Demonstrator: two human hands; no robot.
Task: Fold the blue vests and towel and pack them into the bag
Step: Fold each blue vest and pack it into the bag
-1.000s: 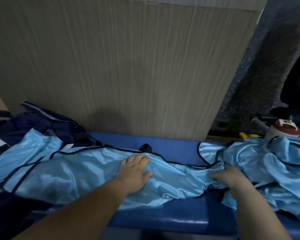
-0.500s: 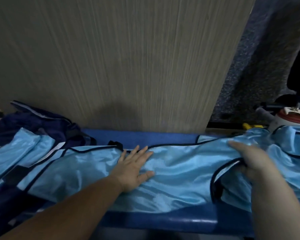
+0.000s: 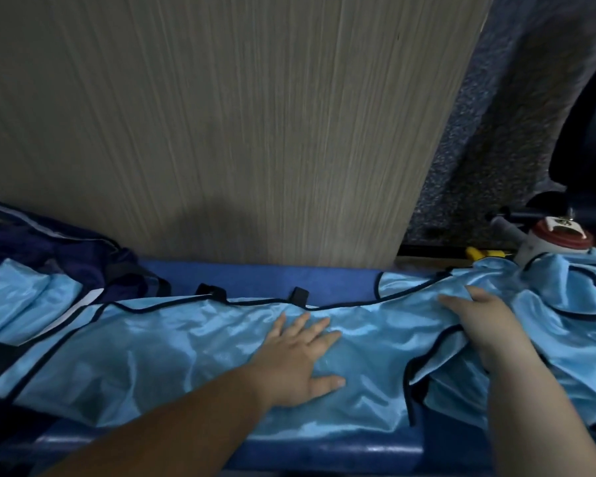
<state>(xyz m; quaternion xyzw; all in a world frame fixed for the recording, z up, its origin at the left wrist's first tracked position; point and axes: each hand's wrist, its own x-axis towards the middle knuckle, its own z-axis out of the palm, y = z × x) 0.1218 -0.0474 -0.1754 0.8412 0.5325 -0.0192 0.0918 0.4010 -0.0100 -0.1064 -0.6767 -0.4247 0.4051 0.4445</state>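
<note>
Left hand (image 3: 300, 359) spread flat, pressing vest (image 3: 152, 366) on bench (image 3: 272, 273). Right hand (image 3: 479, 315) on vest's right end; grip cannot be told.

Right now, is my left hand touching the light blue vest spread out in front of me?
Touching. The head view shows the left hand flat, fingers spread, palm pressed on the vest.

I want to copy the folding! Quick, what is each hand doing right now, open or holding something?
Left hand: open, pressing flat on the blue vest.
Right hand: resting on the same vest; thumb hidden, so a grip cannot be told.
</note>
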